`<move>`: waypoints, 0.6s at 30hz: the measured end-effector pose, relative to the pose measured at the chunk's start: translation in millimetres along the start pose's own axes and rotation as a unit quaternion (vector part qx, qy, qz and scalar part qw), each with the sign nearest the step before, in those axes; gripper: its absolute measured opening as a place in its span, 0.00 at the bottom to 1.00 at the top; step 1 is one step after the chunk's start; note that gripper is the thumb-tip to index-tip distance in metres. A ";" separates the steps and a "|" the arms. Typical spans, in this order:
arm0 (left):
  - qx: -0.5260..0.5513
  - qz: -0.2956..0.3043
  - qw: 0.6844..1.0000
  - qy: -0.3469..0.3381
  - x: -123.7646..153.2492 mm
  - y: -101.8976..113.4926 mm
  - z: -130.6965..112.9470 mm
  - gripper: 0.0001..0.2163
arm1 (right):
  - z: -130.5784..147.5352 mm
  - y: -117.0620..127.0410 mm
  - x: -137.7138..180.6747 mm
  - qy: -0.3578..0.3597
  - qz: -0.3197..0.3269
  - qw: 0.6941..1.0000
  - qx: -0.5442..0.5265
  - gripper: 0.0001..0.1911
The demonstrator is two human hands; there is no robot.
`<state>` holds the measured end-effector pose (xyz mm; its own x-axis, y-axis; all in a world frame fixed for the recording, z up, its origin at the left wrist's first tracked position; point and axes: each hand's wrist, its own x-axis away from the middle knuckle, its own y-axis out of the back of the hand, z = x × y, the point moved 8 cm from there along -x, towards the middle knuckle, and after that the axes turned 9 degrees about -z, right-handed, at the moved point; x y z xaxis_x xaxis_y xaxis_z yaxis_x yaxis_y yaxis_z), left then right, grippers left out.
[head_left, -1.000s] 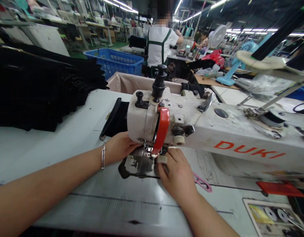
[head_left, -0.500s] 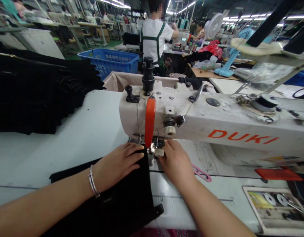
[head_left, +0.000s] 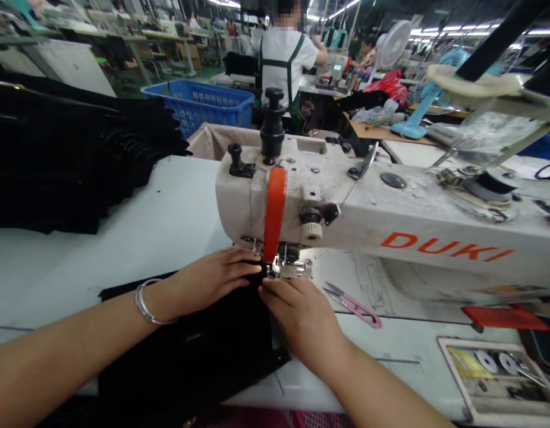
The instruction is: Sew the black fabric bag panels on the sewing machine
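A black fabric panel (head_left: 185, 356) with a small label lies on the sewing machine table, its right edge by the presser foot (head_left: 275, 270). My left hand (head_left: 216, 279) rests flat on its upper part, fingers stretched toward the foot and apart from the thumb side. My right hand (head_left: 305, 315) has its curled fingertips closed at the panel's right edge, just in front of the foot; its thumb is hidden. Above both hands stands the white sewing machine (head_left: 355, 208) with an orange guard (head_left: 275, 214). Pink thread snips (head_left: 355, 306) lie right of my right hand.
A tall stack of black pieces (head_left: 69, 160) covers the table's left side. Behind the machine are a blue basket (head_left: 203, 104) and a co-worker (head_left: 283, 65) facing away. A bobbin tray (head_left: 497, 380) is set into the table at right.
My right hand has moved left and toward me, from beside the presser foot to the panel's edge. The snips now show more fully. My left hand stays on the panel.
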<state>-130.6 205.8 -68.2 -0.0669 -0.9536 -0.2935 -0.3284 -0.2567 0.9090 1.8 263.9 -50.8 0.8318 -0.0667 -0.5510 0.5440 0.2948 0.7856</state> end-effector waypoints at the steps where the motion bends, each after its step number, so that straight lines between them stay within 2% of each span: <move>1: 0.002 0.009 1.000 0.001 -2.4 -0.2 5.9 0.15 | -0.7 -1.3 -1.6 -0.006 0.006 1.000 0.003 0.14; 3: -0.001 0.025 1.000 -0.004 -5.4 1.0 11.8 0.15 | 0.6 0.4 -3.0 -0.018 0.010 1.000 -0.011 0.15; 5: -0.018 0.036 0.999 -0.010 -3.2 5.3 5.3 0.16 | 2.6 7.4 0.5 -0.066 0.003 0.996 -0.055 0.13; 8: -0.071 0.026 0.997 -0.017 14.7 15.9 -32.3 0.19 | 8.5 15.7 21.3 -0.202 0.000 0.969 -0.142 0.06; 10: -0.096 0.021 0.994 -0.039 35.0 18.8 -70.4 0.21 | 21.3 17.6 38.5 -0.252 -0.005 0.953 -0.169 0.09; 14: -0.143 0.035 0.989 -0.001 69.4 10.6 -114.1 0.25 | 41.5 14.0 57.6 -0.282 -0.020 0.949 -0.141 0.09; 18: -0.148 0.015 0.989 0.002 73.1 0.3 -124.4 0.28 | 45.5 8.2 56.7 -0.283 0.009 0.954 -0.097 0.09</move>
<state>-18.4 116.5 -52.5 -0.0687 -0.9621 -0.2640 -0.0365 -0.2620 0.9644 58.4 219.1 -62.8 0.7968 -0.5479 -0.2549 0.5444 0.4678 0.6962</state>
